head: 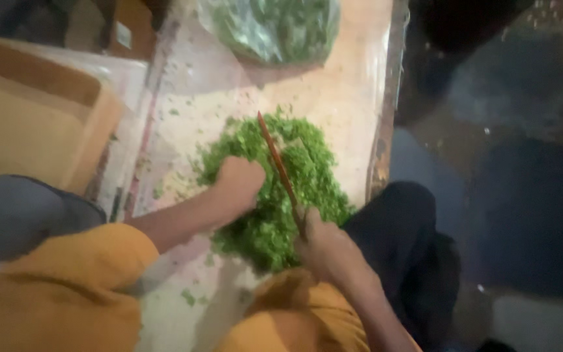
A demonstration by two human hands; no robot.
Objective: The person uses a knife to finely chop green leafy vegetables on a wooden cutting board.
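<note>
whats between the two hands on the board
In the head view, chopped green herbs and the knife blade lie between the left hand, resting on the pile, and the right hand, which grips the knife's handle.

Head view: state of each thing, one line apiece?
Pile of chopped greens: cut fine, heaped mid-board.
Knife: gripped, blade standing on edge across the pile.
Right hand: closed on the knife handle.
Left hand: fist pressed on the greens.
Plastic bag of greens: lying at the board's far end; open or tied, cannot tell.
Cutting board: littered with green bits.
Cardboard box: open.
</note>
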